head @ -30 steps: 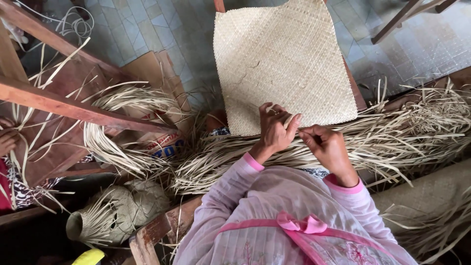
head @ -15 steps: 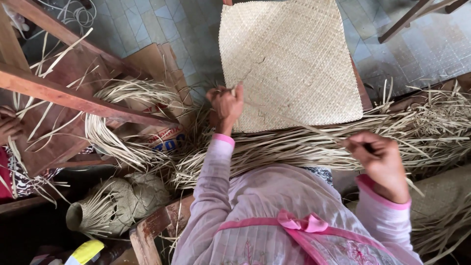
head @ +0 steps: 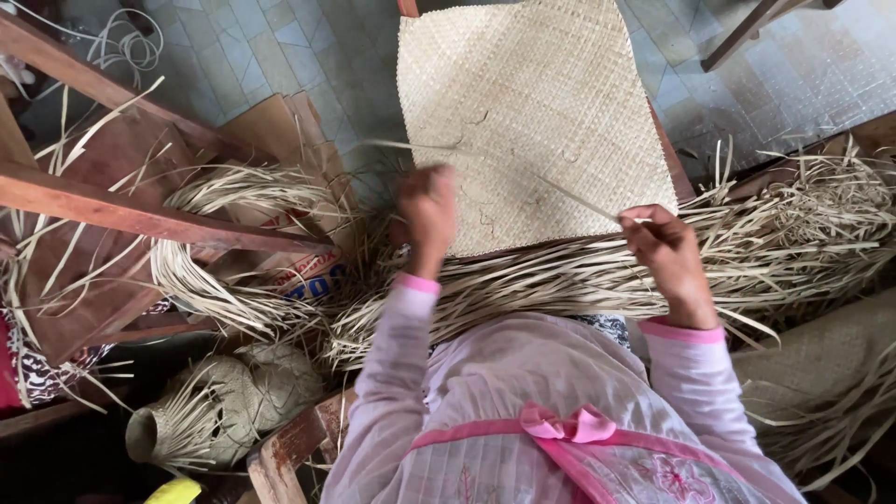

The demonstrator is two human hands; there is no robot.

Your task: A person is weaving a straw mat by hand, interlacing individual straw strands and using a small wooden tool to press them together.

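A broad woven mat (head: 532, 112) is already plaited on the far side; loose strips (head: 579, 280) remain unwoven along its near edge — one strip (head: 523, 168) is pinched by the right hand (head: 665, 257) and gripped in the closed left hand (head: 427, 210)

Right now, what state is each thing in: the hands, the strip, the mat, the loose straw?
left hand: closed, at the woven mat's near edge
right hand: pinching one end of the strip
strip: pulled straight, lying across the mat
woven mat: flat, partly woven, near edge unfinished
loose straw: spread in a long pile along the mat's near edge
coiled straw bundle: looped, lying at the left
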